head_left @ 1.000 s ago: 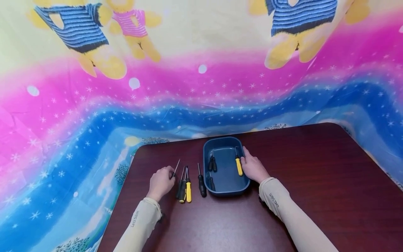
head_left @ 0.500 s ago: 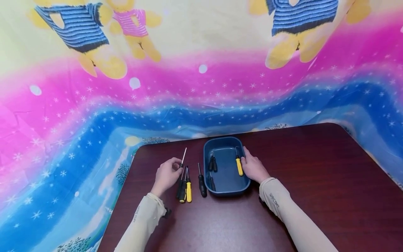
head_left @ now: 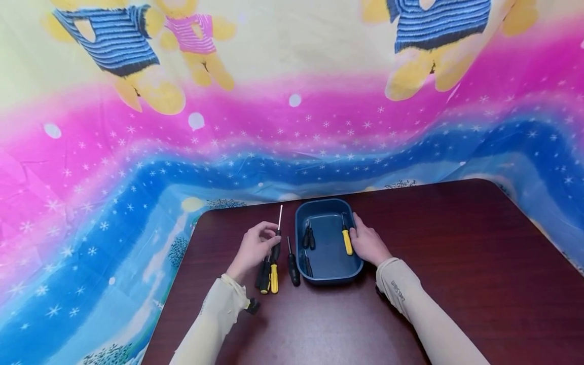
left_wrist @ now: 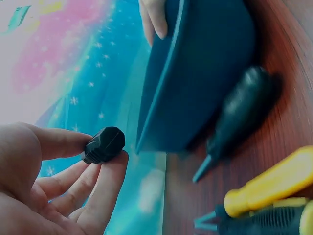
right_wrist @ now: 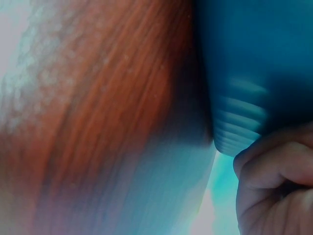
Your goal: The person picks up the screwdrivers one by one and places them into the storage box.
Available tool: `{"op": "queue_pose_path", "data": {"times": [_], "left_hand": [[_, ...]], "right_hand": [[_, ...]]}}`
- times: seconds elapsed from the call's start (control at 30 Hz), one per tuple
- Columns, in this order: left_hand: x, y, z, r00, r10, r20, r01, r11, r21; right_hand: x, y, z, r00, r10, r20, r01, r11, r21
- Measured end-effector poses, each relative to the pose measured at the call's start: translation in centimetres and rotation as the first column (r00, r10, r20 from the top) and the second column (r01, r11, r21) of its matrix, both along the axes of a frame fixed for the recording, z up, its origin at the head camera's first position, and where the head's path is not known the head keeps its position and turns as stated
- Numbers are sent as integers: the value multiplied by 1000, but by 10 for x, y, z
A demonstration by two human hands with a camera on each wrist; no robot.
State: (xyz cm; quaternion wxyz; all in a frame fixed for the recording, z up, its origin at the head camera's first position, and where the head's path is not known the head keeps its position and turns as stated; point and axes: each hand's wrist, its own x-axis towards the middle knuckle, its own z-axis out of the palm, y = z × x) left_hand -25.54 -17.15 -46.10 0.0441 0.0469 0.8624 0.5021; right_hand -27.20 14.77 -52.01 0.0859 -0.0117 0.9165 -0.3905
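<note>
My left hand (head_left: pixel 253 248) pinches a black-handled screwdriver (left_wrist: pixel 105 144) between thumb and fingers, its metal shaft pointing up and away, left of the blue plastic box (head_left: pixel 326 261). At the box's right wall, my right hand (head_left: pixel 368 244) grips the side with curled fingers. Inside the box lie a yellow-handled screwdriver (head_left: pixel 348 242) on the right and several small black-handled tools (head_left: pixel 308 237) on the left. Between my left hand and the box, a black screwdriver (head_left: pixel 294 268) lies on the table. A yellow screwdriver (head_left: pixel 274 279) and black-handled ones (head_left: pixel 264 281) lie just below my left hand.
The dark red wooden table (head_left: pixel 456 263) extends right of the box and toward me. Behind its far edge hangs a printed cloth (head_left: pixel 292 126) with bears and snowflakes, which also runs down the left side.
My left hand has lifted the black-handled screwdriver and carried it right toward the box, over the other screwdrivers, its shaft now more upright. My right hand and the box have stayed put.
</note>
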Motion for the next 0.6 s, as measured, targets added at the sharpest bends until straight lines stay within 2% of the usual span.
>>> {"op": "queue_pose_path", "data": {"times": [0.37, 0.6], "left_hand": [[-3, 28, 7, 994, -62, 88, 47, 986, 163], [-11, 54, 7, 990, -97, 100, 73, 973, 218]], "right_hand": [[0, 0, -2, 1000, 4, -1, -4, 1000, -13], [-1, -1, -2, 1000, -2, 4, 2, 1000, -11]]}}
